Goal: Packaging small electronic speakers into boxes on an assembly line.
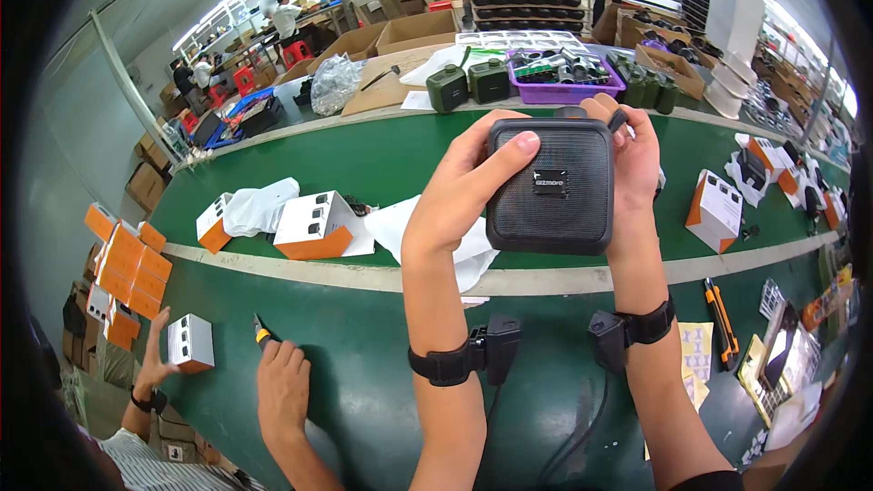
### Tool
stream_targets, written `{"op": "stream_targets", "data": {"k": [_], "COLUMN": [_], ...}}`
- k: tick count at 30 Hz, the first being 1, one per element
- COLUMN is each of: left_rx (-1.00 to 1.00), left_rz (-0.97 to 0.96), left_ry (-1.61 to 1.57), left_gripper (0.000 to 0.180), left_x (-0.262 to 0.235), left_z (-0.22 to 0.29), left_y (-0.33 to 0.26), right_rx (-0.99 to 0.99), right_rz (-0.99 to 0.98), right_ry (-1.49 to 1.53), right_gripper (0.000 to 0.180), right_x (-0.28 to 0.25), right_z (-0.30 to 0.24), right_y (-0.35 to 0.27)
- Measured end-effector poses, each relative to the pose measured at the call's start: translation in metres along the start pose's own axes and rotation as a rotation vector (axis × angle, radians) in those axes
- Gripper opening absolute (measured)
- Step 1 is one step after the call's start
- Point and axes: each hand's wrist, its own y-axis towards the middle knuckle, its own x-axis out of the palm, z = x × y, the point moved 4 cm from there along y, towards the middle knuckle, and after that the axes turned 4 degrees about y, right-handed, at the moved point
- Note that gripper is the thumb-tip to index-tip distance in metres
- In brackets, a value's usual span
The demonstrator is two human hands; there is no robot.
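Observation:
A square black speaker [549, 205] with a mesh front is held up above the green bench, its front facing me. My left hand [459, 184] grips its left side, thumb laid across the front and fingers going behind. At the right edge, my right hand [639, 164] is closed around the speaker's upper corner, by a short dark strap [617, 120]. The right fingers are partly hidden behind the speaker. Below it, a white wrapping sheet [386, 229] lies on the bench beside a white and orange box [314, 225].
At the left, a co-worker's hand [284, 386] is by a yellow and black cutter [261, 332]; the other is near a small box [190, 343]. An orange utility knife [721, 320] lies right. Beyond stand a purple basket [568, 93] of parts and green speakers [447, 89].

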Motion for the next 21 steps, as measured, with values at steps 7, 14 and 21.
{"op": "stream_targets", "data": {"k": [7,14,21], "left_rx": [-0.056,-0.139,-0.228], "left_rz": [0.108,0.017,-0.022], "left_ry": [-0.039,0.056,0.201], "left_gripper": [0.043,0.056,0.058], "left_x": [-0.004,-0.001,0.0], "left_z": [-0.007,-0.012,-0.02], "left_y": [0.002,0.002,0.003], "right_rx": [0.064,-0.154,-0.185], "right_rz": [0.173,0.768,0.783], "right_ry": [0.002,0.045,-0.049], "right_gripper": [0.028,0.031,0.028], "right_x": [-0.011,-0.032,-0.038], "right_z": [0.004,-0.005,-0.005], "right_y": [-0.003,-0.017,-0.015]}}
